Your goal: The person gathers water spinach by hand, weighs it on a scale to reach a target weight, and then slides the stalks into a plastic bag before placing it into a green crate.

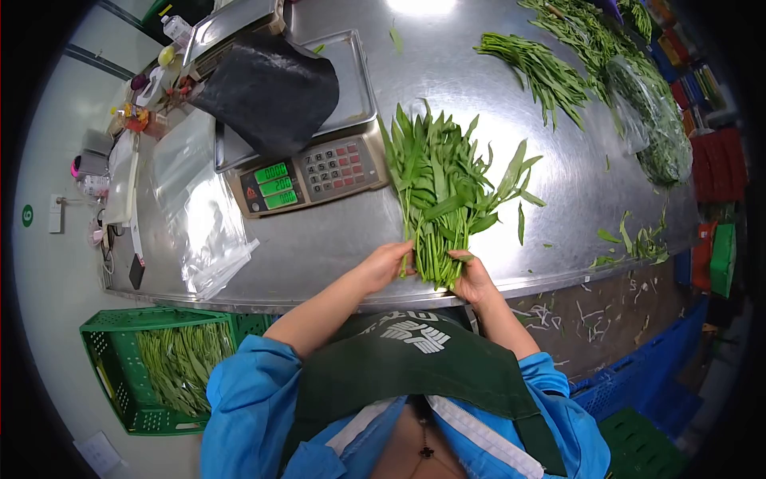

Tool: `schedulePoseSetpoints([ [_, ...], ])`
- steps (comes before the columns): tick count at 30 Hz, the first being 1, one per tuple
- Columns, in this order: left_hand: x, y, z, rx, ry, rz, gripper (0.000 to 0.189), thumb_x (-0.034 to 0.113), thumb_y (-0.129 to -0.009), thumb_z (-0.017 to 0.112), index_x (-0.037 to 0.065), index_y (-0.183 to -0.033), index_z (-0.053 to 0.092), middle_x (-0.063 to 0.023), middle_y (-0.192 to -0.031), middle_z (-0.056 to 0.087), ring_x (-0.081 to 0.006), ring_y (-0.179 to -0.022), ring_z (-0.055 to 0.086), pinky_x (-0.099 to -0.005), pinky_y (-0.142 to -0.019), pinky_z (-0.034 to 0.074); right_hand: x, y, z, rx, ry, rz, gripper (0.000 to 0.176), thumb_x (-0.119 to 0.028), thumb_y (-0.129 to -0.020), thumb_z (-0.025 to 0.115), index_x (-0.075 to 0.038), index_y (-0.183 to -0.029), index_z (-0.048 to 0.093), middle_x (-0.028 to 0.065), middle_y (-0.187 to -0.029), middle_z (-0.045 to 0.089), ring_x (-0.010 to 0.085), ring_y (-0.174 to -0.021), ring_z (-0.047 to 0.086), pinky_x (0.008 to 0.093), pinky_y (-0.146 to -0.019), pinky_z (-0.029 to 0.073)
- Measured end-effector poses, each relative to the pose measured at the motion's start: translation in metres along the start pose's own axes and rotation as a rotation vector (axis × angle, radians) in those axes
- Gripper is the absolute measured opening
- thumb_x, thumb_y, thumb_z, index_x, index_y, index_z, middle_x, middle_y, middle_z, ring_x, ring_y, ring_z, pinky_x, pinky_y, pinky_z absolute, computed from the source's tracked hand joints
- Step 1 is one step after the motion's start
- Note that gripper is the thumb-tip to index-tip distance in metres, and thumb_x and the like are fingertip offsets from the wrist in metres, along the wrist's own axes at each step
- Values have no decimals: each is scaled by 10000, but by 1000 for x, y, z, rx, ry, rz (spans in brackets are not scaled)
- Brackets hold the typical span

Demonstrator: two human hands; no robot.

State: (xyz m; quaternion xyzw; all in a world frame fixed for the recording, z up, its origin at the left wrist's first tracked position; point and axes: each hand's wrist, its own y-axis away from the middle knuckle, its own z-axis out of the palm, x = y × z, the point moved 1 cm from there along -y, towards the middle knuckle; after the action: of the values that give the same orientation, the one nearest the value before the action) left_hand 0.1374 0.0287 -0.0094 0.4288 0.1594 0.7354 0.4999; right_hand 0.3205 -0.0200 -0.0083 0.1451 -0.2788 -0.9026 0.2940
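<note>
A bunch of leafy green stalks (441,191) lies on the steel table (335,239), its cut ends toward me at the front edge. My left hand (388,262) presses against the left side of the stalk ends. Around their right side, my right hand (472,277) cups the same ends. Both hands squeeze the bundle together between them.
A digital scale (315,172) with a steel pan and a black sheet on it stands left of the bunch. Clear plastic bags (203,215) lie at the table's left. More greens (550,72) and a filled bag (654,128) lie far right. A green crate (159,367) of stalks sits on the floor.
</note>
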Motion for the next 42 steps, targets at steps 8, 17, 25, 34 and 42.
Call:
schedulePoseSetpoints([
  [8,33,-36,-11,-306,-809,-52,307,264,-880,465,13,-844,639,-50,-726,627,-143,-606,526,-314,-603,431,17,-9,17,-83,182,-1,405,-109,-802,550,34,-1164,439,184,-1042,564,308,-968,565,410,-844,462],
  [17,207,114,-3,195,-1331,593,279,108,-694,667,40,-960,618,-116,-923,630,-242,-857,595,-324,-761,457,-21,60,91,-150,374,-344,715,-45,-638,674,-8,-1262,328,120,-789,550,226,-678,565,355,-634,467],
  [25,322,143,-158,680,-2315,1133,109,122,-675,519,90,-694,621,-48,-791,622,-198,-885,563,-364,-892,347,-70,30,131,6,368,-576,612,-26,-655,637,12,-1207,374,108,-817,554,222,-663,571,336,-587,478],
  [34,237,73,-71,508,-1944,1435,152,67,-625,549,127,-755,601,-3,-626,533,-186,-637,540,-315,-586,411,-90,-172,248,614,2667,-1439,354,-143,-703,597,-73,-1044,531,76,-758,567,210,-653,563,333,-567,428],
  [42,224,86,-88,533,-1739,1425,209,53,-625,616,120,-823,629,8,-766,605,-161,-724,556,-294,-641,407,-117,-165,315,-47,2844,-652,731,-392,-686,645,-73,-1275,353,151,-929,579,282,-861,569,400,-733,426],
])
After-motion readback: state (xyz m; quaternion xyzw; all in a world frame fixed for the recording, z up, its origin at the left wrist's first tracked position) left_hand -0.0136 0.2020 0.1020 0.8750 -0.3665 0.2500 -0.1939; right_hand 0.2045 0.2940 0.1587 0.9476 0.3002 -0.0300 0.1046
